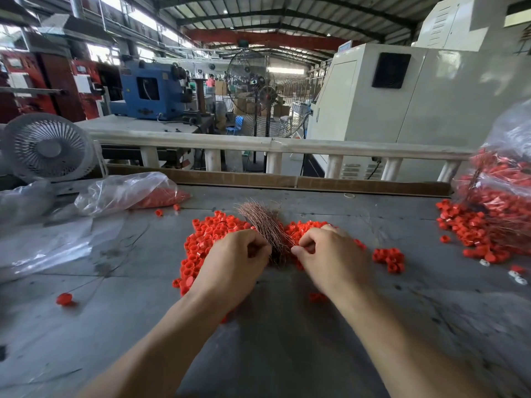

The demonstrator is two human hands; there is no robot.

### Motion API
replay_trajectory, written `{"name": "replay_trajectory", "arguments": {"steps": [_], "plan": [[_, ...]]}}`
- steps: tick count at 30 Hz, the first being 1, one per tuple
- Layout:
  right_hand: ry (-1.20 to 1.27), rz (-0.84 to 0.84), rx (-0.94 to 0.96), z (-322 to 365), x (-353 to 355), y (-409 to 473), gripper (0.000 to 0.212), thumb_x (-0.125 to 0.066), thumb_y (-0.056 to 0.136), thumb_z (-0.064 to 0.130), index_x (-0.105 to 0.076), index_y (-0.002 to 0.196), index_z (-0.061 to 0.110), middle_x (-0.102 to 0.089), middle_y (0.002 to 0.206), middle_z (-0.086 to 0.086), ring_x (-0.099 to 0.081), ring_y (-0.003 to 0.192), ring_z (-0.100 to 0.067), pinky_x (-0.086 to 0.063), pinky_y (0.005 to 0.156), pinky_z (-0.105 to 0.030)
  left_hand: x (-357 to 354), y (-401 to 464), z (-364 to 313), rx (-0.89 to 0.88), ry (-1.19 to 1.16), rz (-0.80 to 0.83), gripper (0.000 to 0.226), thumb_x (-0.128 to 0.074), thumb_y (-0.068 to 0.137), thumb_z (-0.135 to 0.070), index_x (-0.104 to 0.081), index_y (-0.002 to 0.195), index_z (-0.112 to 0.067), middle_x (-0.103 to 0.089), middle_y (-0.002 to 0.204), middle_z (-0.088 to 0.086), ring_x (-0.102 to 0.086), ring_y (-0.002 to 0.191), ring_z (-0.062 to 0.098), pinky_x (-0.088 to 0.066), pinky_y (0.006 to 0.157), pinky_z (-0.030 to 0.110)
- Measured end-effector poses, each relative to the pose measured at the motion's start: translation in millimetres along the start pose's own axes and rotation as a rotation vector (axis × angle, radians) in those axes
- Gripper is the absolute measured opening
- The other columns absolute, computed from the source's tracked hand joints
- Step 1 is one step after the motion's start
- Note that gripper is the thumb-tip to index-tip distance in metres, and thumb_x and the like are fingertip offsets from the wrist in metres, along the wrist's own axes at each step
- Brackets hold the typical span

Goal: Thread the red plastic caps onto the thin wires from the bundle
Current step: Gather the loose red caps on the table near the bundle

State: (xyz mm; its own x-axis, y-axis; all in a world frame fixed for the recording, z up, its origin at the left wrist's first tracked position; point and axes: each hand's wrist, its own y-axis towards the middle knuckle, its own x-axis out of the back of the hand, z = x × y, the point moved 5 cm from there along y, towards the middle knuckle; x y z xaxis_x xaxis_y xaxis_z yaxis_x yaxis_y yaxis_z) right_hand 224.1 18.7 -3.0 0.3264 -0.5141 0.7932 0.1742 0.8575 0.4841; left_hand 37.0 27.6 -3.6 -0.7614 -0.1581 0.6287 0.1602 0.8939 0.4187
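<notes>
Where the two forearms converge at the centre of the frame, the left hand (pixel 234 255) and the right hand (pixel 327 252) flank the near end of the wire bundle (pixel 265 222), which lies on the grey table (pixel 287 340) and fans out toward the top of the frame. Fingers of the left hand are curled against the bundle's left side, apparently gripping its strands; thumb and forefinger of the right hand are pinched together just right of the bundle, though whether they hold a wire or a cap cannot be told. Loose red caps (pixel 207 234) are heaped beneath and on both sides of the hands, with a small cluster (pixel 389 258) apart to the right. At the right edge, a clear bag (pixel 505 179) spills further caps, many already on wires. At the left, a flatter plastic bag (pixel 129 191) holds red pieces, a white desk fan (pixel 47 147) stands behind it, and a single threaded cap (pixel 64 299) lies at lower left.
</notes>
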Motion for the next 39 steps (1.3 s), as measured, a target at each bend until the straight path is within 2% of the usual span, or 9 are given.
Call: {"name": "replay_trajectory", "arguments": {"steps": [7,12,20,23,25,27,30,35,39], "plan": [[-0.006,-0.028,0.014,7,1,0,0.013,-0.067,0.091,0.027,-0.069,0.078,0.024,-0.066,0.087,0.006,-0.059,0.092,-0.021,-0.045,0.077,-0.035,-5,0,-3,-0.028,-0.028,0.075,0.007,-0.069,0.092,-0.025,-0.075,0.09,-0.029,-0.069,0.08,-0.019,-0.063,0.077,-0.003,-0.048,0.065,0.017],[0.023,-0.107,0.005,7,13,-3,0.017,-0.074,0.089,0.034,-0.071,0.076,0.025,-0.068,0.085,0.008,-0.061,0.09,-0.018,-0.037,0.073,-0.029,-5,0,-3,-0.034,-0.021,0.102,0.008,-0.069,0.093,-0.026,-0.075,0.094,-0.03,-0.069,0.084,-0.019,-0.063,0.075,-0.004,-0.05,0.068,0.018],[0.115,-0.177,0.09,13,31,-7,0.016,-0.071,0.093,0.032,-0.068,0.083,0.021,-0.068,0.085,0.007,-0.06,0.087,-0.016,-0.045,0.077,-0.032,-2,-2,-8,-0.035,-0.073,0.064,0.011,-0.069,0.092,-0.021,-0.075,0.096,-0.029,-0.07,0.084,-0.018,-0.063,0.074,-0.002,-0.054,0.071,0.023],[0.165,-0.194,0.179,23,38,-12,0.014,-0.073,0.091,0.03,-0.066,0.081,0.022,-0.067,0.077,0.011,-0.058,0.073,-0.011,-0.044,0.066,-0.026,4,-2,-12,-0.07,-0.146,-0.019,0.018,-0.071,0.092,-0.018,-0.074,0.103,-0.032,-0.07,0.084,-0.018,-0.063,0.078,-0.002,-0.047,0.068,0.01],[0.178,-0.208,0.244,31,41,-16,0.013,-0.076,0.088,0.027,-0.066,0.08,0.023,-0.066,0.074,0.012,-0.056,0.069,-0.006,-0.034,0.06,-0.016,6,-3,-15,-0.103,-0.217,-0.025,0.026,-0.071,0.093,-0.016,-0.072,0.114,-0.033,-0.071,0.087,-0.017,-0.065,0.08,-0.001,-0.047,0.067,0.009],[0.2,-0.224,0.301,39,43,-19,0.013,-0.079,0.084,0.022,-0.067,0.081,0.022,-0.065,0.075,0.013,-0.056,0.071,-0.008,-0.034,0.062,-0.017,7,-4,-19,-0.145,-0.258,-0.006,0.032,-0.071,0.094,-0.012,-0.072,0.118,-0.032,-0.072,0.09,-0.019,-0.066,0.081,-0.002,-0.046,0.068,0.009],[0.281,-0.237,0.368,47,44,-23,0.013,-0.081,0.083,0.018,-0.068,0.083,0.02,-0.065,0.078,0.013,-0.058,0.076,-0.009,-0.043,0.069,-0.021,9,-5,-25,-0.185,-0.264,0.008,0.028,-0.068,0.092,-0.006,-0.076,0.103,-0.03,-0.072,0.086,-0.016,-0.068,0.08,0.004,-0.048,0.066,0.015],[0.596,-0.172,0.277,42,41,-22,0.01,-0.073,0.09,0.031,-0.07,0.098,0.026,-0.065,0.089,0.012,-0.061,0.078,-0.012,-0.049,0.07,-0.021,14,-5,-24,-0.147,-0.408,-0.07,0.018,-0.07,0.094,-0.013,-0.078,0.093,-0.028,-0.073,0.076,-0.006,-0.065,0.066,0.01,-0.052,0.058,0.028],[0.948,0.082,0.188,41,27,-21,0.03,-0.058,0.094,0.023,-0.064,0.123,0.026,-0.069,0.119,0.009,-0.065,0.115,-0.011,-0.057,0.093,-0.039,15,-4,-31,-0.128,-0.705,-0.043,0.011,-0.07,0.094,-0.008,-0.079,0.094,-0.015,-0.07,0.067,-0.012,-0.058,0.059,-0.003,-0.044,0.055,0.012]]}}
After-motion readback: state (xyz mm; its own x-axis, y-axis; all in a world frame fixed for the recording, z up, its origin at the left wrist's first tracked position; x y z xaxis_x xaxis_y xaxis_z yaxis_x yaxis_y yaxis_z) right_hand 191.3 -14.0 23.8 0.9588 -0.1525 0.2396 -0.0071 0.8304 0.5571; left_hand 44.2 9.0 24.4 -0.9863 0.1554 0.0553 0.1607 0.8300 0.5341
